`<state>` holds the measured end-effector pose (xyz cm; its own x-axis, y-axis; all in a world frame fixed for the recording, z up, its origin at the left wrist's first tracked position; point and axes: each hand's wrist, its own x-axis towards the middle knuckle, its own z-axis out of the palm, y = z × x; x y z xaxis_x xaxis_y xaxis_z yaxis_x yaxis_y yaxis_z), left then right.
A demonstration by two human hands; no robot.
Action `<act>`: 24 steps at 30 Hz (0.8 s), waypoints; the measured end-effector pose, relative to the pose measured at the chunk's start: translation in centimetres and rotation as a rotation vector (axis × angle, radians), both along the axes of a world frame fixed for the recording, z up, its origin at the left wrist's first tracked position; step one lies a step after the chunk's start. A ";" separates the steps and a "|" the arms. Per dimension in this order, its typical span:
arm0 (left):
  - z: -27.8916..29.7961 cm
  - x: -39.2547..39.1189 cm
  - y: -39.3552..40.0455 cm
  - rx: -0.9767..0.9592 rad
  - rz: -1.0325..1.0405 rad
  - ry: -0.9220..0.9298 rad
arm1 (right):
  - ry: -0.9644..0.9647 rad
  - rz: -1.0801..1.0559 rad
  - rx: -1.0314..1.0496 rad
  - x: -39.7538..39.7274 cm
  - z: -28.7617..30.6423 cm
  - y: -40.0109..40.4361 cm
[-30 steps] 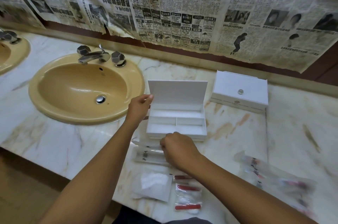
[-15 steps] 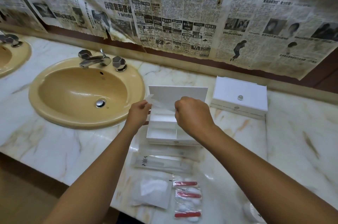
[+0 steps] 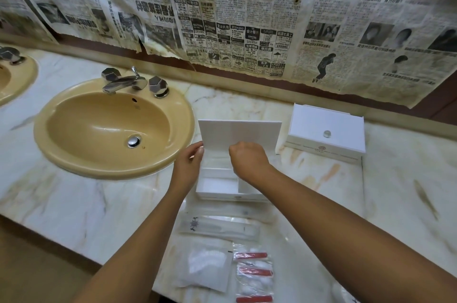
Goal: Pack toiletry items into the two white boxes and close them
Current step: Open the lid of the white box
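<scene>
The packing looks barely begun. Two white boxes stand on the marble table: the open box (image 3: 230, 179), just right of the yellow sink (image 3: 113, 129), has its lid propped upright, and the compartments that show look bare, though the rear one is partly hidden behind the right hand. The closed box (image 3: 326, 132), with a small clear knob on its lid, sits near it to the right, against the wall. The left hand (image 3: 189, 166) rests at the open box's left edge, fingers touching the lid's lower corner, seemingly steadying it. The right hand (image 3: 248, 159) hangs over the rear compartment with its fingers curled under; what it holds, if anything, I cannot tell, as the back of the hand hides the fingertips. Still unpacked, lying on the table in front of the open box: two long clear toothbrush sleeves (image 3: 220, 226) side by side, one flat white pouch (image 3: 205, 265), and three small red-banded packets (image 3: 253, 275) in a column at the table's front edge. So, by my reckoning, six items wait outside, one box is not yet opened, and both closures remain.
</scene>
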<state>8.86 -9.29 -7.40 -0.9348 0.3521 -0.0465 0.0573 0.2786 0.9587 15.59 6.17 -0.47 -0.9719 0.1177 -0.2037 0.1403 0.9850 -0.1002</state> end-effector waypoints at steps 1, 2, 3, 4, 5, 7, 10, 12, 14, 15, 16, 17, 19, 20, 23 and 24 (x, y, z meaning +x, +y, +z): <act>-0.1 0.1 0.1 -0.002 0.011 0.020 | -0.014 -0.019 -0.026 -0.1 -0.2 0.1; -0.2 0.1 0.4 -0.001 0.031 0.033 | -0.031 -0.040 -0.058 -0.2 -0.4 0.2; -0.4 0.2 0.6 -0.001 0.061 0.034 | -0.049 -0.053 -0.083 -0.3 -0.5 0.2; -0.5 0.3 0.8 -0.002 0.095 0.029 | -0.059 -0.067 -0.104 -0.3 -0.8 0.2; -0.5 0.3 1.1 -0.009 0.125 0.024 | -0.058 -0.084 -0.125 -0.4 -0.9 0.1; -0.7 0.5 1.5 -0.020 0.176 0.018 | -0.095 -0.150 -0.174 -0.5 -1.6 0.0; -0.8 0.5 1.6 -0.010 0.202 0.008 | -0.141 -0.231 -0.310 -0.8 -2.5 0.4; -0.8 0.4 1.4 -0.003 0.182 0.010 | -0.166 -0.240 -0.364 -0.6 -2.6 0.9; -0.8 0.2 1.3 0.001 0.165 0.008 | -0.171 -0.243 -0.370 -0.4 -2.5 1.0; -0.8 0.1 1.3 -0.002 0.164 0.005 | -0.161 -0.242 -0.367 -0.2 -2.5 1.0; -0.9 0.0 1.3 -0.008 0.167 0.005 | -0.154 -0.239 -0.364 0.0 -2.5 0.9; -1.0 0.0 1.4 -0.016 0.170 0.004 | -0.169 -0.235 -0.363 0.1 -2.6 0.7; -1.1 -0.2 1.3 -0.028 0.165 -0.002 | -0.207 -0.236 -0.391 0.5 -2.9 0.4; -1.0 -0.2 1.3 -0.026 0.155 -0.001 | -0.212 -0.236 -0.402 0.7 -2.9 0.3; -0.7 -0.3 1.1 -0.026 0.121 0.028 | -0.127 -0.212 -0.358 1.3 -2.4 -0.1; -0.8 -0.4 1.0 -0.027 0.114 0.033 | -0.045 -0.202 -0.328 1.6 -2.2 -0.4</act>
<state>8.49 -8.27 -8.15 -0.9699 0.2423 -0.0229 0.0553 0.3109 0.9488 17.22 5.80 -2.62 -0.9252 0.2272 -0.3040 0.3394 0.8536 -0.3951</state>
